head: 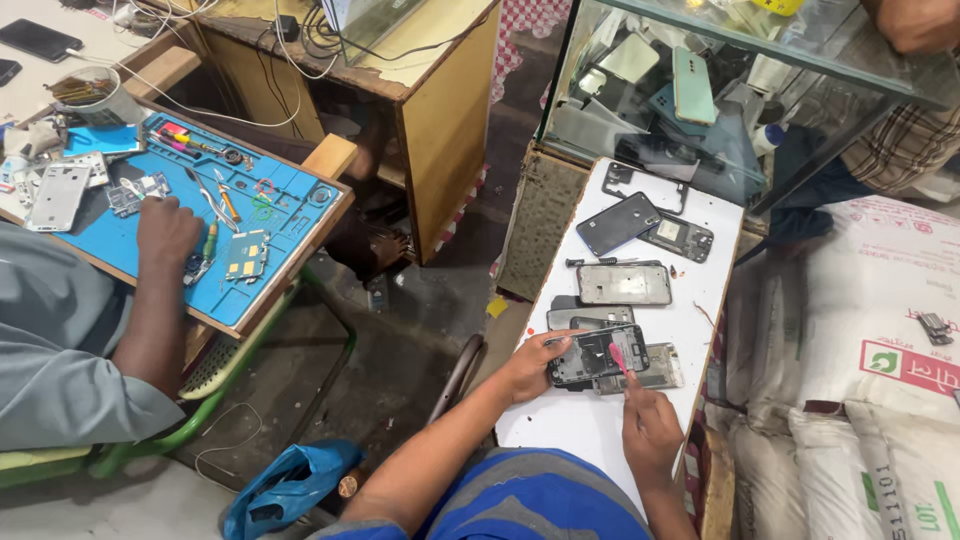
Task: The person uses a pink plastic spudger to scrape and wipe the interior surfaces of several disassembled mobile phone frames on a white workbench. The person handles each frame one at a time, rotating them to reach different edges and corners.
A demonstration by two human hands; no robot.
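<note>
My left hand (527,363) grips the left end of an opened dark phone (590,357) lying on a narrow white board (590,425). My right hand (648,425) pinches a small pink pry tool (619,358) whose tip touches the phone's right side. Under the phone lies a silver phone frame (660,368). Farther up the board sit another grey frame (624,284), a dark phone back (618,222) and a black inner frame (682,239).
A co-worker at the left rests a hand (165,232) on a blue repair mat (280,215) covered with tools and phone parts. A glass case (720,90) holds phone parts at the back. White sacks (860,330) lie to the right; a blue bag (290,480) is on the floor.
</note>
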